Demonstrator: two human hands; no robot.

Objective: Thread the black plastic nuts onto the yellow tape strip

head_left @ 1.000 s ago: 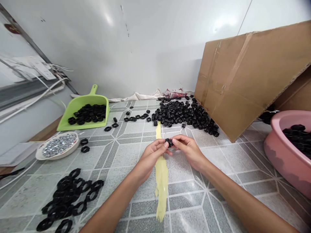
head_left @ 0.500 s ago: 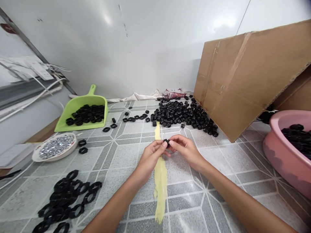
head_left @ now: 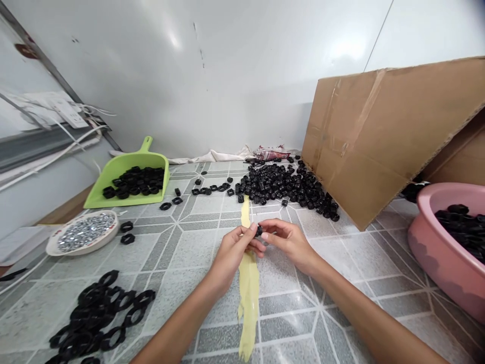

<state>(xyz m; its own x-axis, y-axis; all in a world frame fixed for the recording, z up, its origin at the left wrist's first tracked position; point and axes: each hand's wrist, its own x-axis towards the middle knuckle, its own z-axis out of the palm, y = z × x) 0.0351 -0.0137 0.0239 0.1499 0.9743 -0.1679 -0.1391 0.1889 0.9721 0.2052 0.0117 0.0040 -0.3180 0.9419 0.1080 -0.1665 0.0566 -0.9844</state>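
Observation:
My left hand [head_left: 234, 251] and my right hand [head_left: 290, 242] meet over the tiled floor, fingertips pinched together on one small black plastic part [head_left: 259, 230]. Most of that part is hidden by the fingers. Just beyond the hands lies a large heap of small black parts [head_left: 284, 184]. Under the hands runs a strip of yellow tape [head_left: 248, 283] stuck along the floor.
A green dustpan [head_left: 131, 177] holding black parts sits at the back left, beside a white dish of shiny metal pieces [head_left: 83, 233]. Black rings [head_left: 98, 316] are piled near left. A tilted cardboard box [head_left: 386, 136] and a pink basin [head_left: 447, 247] of black parts stand right.
Both hands have stayed pinched on the small black part, shifting slightly lower and closer together. The camera tilted a little, so the scene sits lower in view.

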